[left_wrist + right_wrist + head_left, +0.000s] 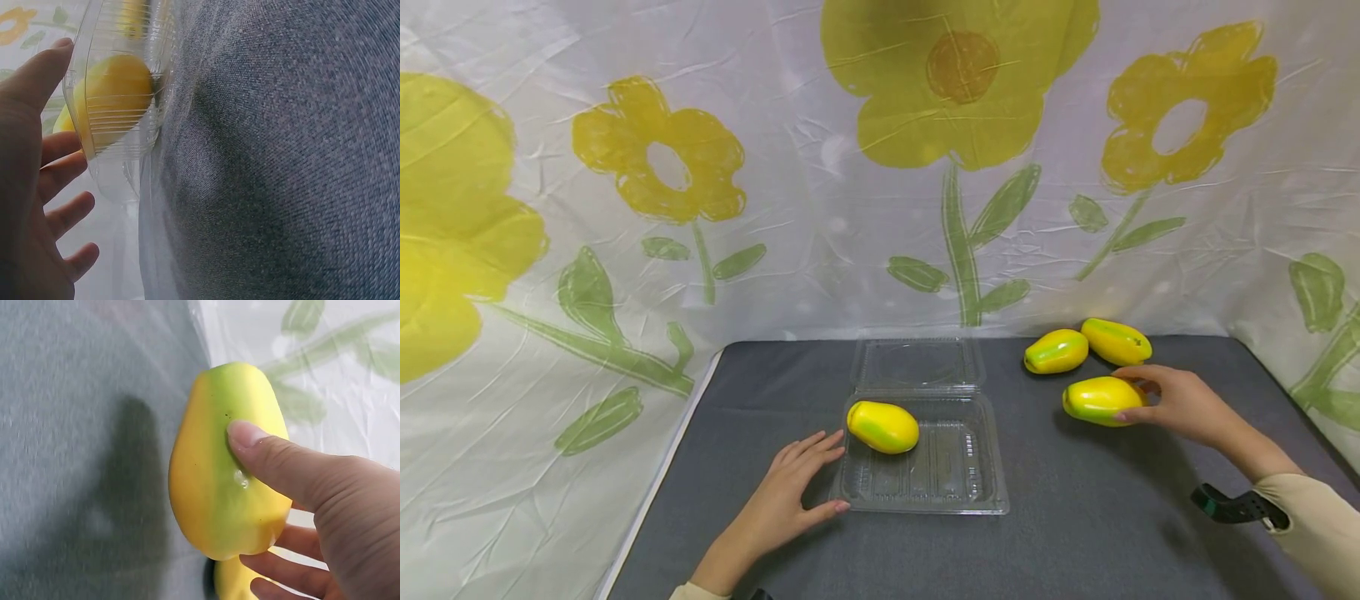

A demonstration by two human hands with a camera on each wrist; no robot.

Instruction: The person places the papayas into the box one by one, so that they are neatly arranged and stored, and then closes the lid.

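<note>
My right hand (1187,406) grips a yellow-green papaya (1101,401), with the thumb pressed on its green side in the right wrist view. A shadow beside the papaya (226,462) suggests it is held above the table. Beside the left edge of a clear plastic clamshell box (925,506) is my left hand (784,497), fingers spread and holding nothing. In the left wrist view its fingertips (78,159) are at the box rim; whether they touch cannot be told. One papaya (883,427) lies in the box's left rear part.
Behind the held fruit, two more papayas (1056,352) (1116,342) lie near the back edge of the grey cloth-covered table (1037,533). The box's lid (917,364) is laid back toward the flower-printed curtain (820,250).
</note>
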